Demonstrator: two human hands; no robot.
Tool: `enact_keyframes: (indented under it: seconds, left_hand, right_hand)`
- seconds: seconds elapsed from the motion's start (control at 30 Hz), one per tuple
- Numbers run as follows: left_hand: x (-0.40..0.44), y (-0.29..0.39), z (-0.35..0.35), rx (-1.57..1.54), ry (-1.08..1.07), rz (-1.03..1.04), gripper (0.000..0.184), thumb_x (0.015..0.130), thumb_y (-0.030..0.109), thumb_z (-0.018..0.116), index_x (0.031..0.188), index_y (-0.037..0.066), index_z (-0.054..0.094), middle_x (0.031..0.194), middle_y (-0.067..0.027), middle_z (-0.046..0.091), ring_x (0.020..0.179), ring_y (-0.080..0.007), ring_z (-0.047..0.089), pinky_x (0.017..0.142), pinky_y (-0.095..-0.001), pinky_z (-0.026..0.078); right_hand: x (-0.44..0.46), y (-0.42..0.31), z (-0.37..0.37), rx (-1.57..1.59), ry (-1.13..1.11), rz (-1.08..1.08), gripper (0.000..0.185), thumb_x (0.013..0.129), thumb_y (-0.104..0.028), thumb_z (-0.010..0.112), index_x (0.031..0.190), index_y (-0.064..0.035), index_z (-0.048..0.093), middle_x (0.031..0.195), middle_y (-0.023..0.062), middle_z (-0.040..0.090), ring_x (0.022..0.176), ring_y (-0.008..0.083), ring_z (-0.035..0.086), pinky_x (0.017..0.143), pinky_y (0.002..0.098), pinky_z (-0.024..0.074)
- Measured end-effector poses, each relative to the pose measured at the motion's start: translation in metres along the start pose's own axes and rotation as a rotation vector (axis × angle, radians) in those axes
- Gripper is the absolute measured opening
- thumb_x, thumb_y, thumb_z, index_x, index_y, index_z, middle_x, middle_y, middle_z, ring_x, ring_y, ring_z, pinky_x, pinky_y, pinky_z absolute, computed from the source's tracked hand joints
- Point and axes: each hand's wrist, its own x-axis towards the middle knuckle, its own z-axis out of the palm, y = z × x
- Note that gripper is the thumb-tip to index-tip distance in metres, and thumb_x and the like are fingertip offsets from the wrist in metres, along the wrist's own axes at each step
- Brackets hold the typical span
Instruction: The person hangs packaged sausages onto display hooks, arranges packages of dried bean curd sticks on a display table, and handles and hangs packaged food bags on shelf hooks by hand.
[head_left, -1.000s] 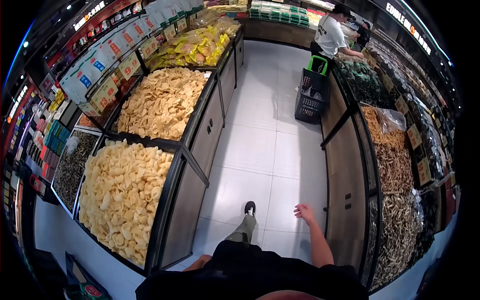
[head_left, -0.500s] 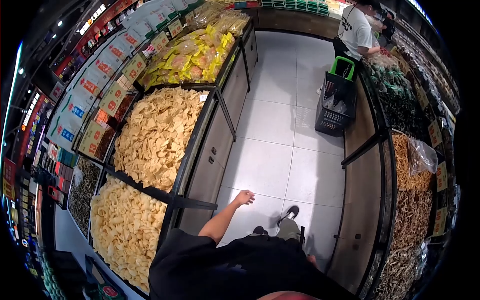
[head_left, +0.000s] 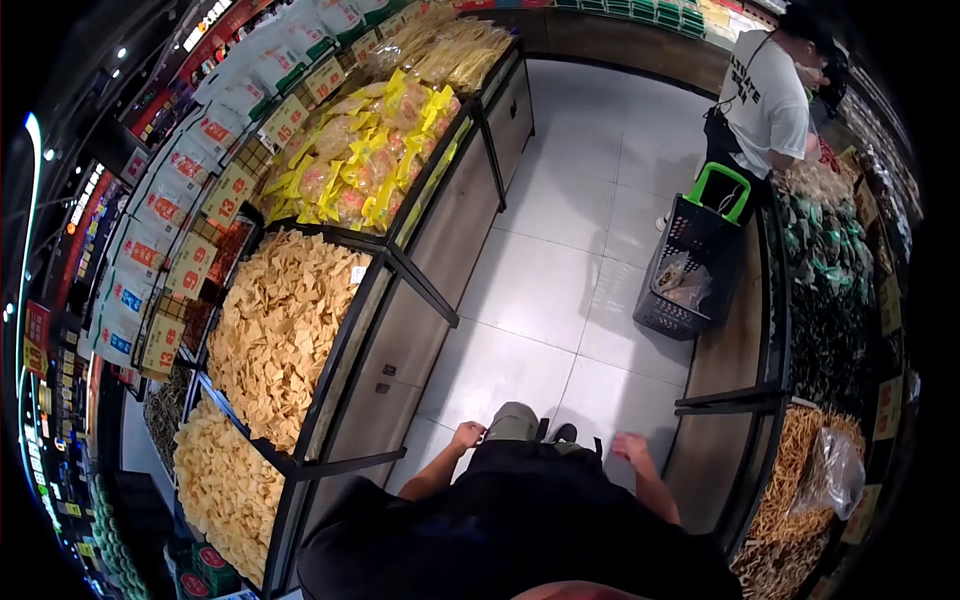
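On your left, yellow price cards [head_left: 229, 195] show large red numerals, two reading "13" and one "9 9"; their smaller print is unreadable. White packets [head_left: 165, 203] behind them carry red or blue characters too small to read. Black capitals cross the back of the white T-shirt worn by a person [head_left: 768, 95] ahead, only partly legible.

Your left hand [head_left: 467, 436], fingers loosely curled, hangs near the brown wood-grain cabinet [head_left: 385, 385]. Above that cabinet lie broad, flat, golden-tan crisps [head_left: 290, 330], heaped and curling at the edges, beside paler, knobbly yellow puffs [head_left: 228, 490]. Your right hand [head_left: 631, 446] is blurred near the opposite wood-grain cabinet [head_left: 705, 480]; you cannot tell whether its fingers pinch anything. Farther ahead, a black perforated plastic basket [head_left: 690, 250] with green handles stands on the pale tiled floor [head_left: 540, 280], holding clear bags.
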Motion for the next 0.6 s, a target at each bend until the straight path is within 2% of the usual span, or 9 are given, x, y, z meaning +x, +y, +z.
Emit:
enact_keyframes:
  seconds: [0.03, 0.1, 0.23, 0.37, 0.43, 0.5, 0.53, 0.57, 0.6]
  left_hand:
    - [0.013, -0.044, 0.002, -0.005, -0.04, 0.284, 0.03, 0.083, 0.03, 0.065, 0.101, 0.007, 0.071, 0.09, -0.0091, 0.069, 0.075, -0.0221, 0.065, 0.067, -0.0384, 0.056]
    - [-0.001, -0.031, 0.018, 0.051, -0.108, -0.122, 0.029, 0.082, 0.028, 0.066, 0.104, 0.011, 0.07, 0.094, -0.0057, 0.07, 0.085, -0.0248, 0.066, 0.08, -0.0374, 0.054]
    - [0.049, -0.021, 0.04, 0.268, -0.211, -0.102, 0.03, 0.082, 0.027, 0.067, 0.107, 0.011, 0.069, 0.098, -0.0058, 0.069, 0.088, -0.0243, 0.064, 0.081, -0.0401, 0.051]
    - [0.136, 0.022, 0.031, 0.492, -0.324, -0.076, 0.031, 0.081, 0.027, 0.067, 0.109, 0.012, 0.069, 0.102, -0.006, 0.068, 0.091, -0.0238, 0.063, 0.082, -0.0429, 0.049]
    - [0.2, 0.087, 0.012, -0.218, -0.039, -0.521, 0.028, 0.082, 0.026, 0.066, 0.106, 0.012, 0.069, 0.098, -0.007, 0.066, 0.086, -0.0229, 0.062, 0.075, -0.0462, 0.051]
    - [0.279, 0.163, -0.021, -0.09, -0.06, -0.465, 0.023, 0.083, 0.024, 0.064, 0.101, 0.01, 0.069, 0.093, -0.0071, 0.066, 0.082, -0.023, 0.062, 0.068, -0.0429, 0.053]
    - [0.33, 0.174, -0.038, -0.012, -0.125, -0.186, 0.022, 0.085, 0.023, 0.059, 0.096, 0.007, 0.069, 0.093, -0.0091, 0.066, 0.081, -0.0221, 0.063, 0.063, -0.0393, 0.054]
    - [0.367, 0.232, -0.046, -0.414, 0.099, -0.46, 0.024, 0.088, 0.023, 0.054, 0.097, 0.005, 0.068, 0.092, -0.0104, 0.066, 0.081, -0.0228, 0.064, 0.064, -0.0373, 0.055]
    - [0.407, 0.278, -0.064, -0.379, 0.079, -0.407, 0.025, 0.09, 0.022, 0.05, 0.097, 0.004, 0.067, 0.09, -0.0097, 0.067, 0.079, -0.0223, 0.065, 0.064, -0.0374, 0.055]
  right_hand:
    - [0.014, -0.056, 0.006, -0.087, 0.083, 0.014, 0.02, 0.093, -0.018, 0.051, 0.101, -0.0023, 0.06, 0.084, 0.0132, 0.066, 0.063, 0.0243, 0.064, 0.056, 0.0372, 0.056]
    - [0.037, -0.161, 0.023, -0.148, 0.071, -0.107, 0.022, 0.093, -0.016, 0.046, 0.099, -0.0017, 0.061, 0.086, 0.0137, 0.067, 0.068, 0.0237, 0.066, 0.06, 0.0354, 0.0568]
    - [0.112, -0.326, 0.058, -0.327, -0.018, -0.257, 0.021, 0.094, -0.018, 0.048, 0.099, -0.0033, 0.062, 0.084, 0.0108, 0.067, 0.063, 0.0189, 0.064, 0.057, 0.0312, 0.0549]
    - [0.164, -0.429, 0.087, -0.447, -0.042, -0.302, 0.02, 0.095, -0.018, 0.049, 0.1, -0.0042, 0.061, 0.082, 0.0082, 0.067, 0.06, 0.0155, 0.063, 0.055, 0.029, 0.0537]
    - [0.183, -0.451, 0.091, -0.435, -0.09, -0.264, 0.019, 0.095, -0.018, 0.048, 0.1, -0.0051, 0.061, 0.081, 0.0077, 0.066, 0.059, 0.0148, 0.063, 0.054, 0.0286, 0.0535]
    - [0.192, -0.456, 0.094, -0.417, -0.077, -0.158, 0.018, 0.095, -0.013, 0.046, 0.1, -0.003, 0.061, 0.08, 0.0096, 0.066, 0.059, 0.0162, 0.063, 0.053, 0.0298, 0.0537]
    - [0.193, -0.456, 0.093, -0.474, -0.097, -0.173, 0.018, 0.094, -0.01, 0.046, 0.099, -0.0017, 0.061, 0.078, 0.01, 0.065, 0.058, 0.0164, 0.062, 0.052, 0.0307, 0.0534]
    - [0.198, -0.449, 0.089, -0.453, -0.076, -0.128, 0.017, 0.093, -0.009, 0.047, 0.097, -0.0013, 0.062, 0.076, 0.0094, 0.065, 0.058, 0.0164, 0.062, 0.051, 0.031, 0.0532]
    - [0.203, -0.447, 0.09, -0.428, -0.056, -0.078, 0.016, 0.092, -0.009, 0.049, 0.096, -0.0009, 0.062, 0.074, 0.0088, 0.065, 0.057, 0.0164, 0.061, 0.051, 0.0313, 0.0529]
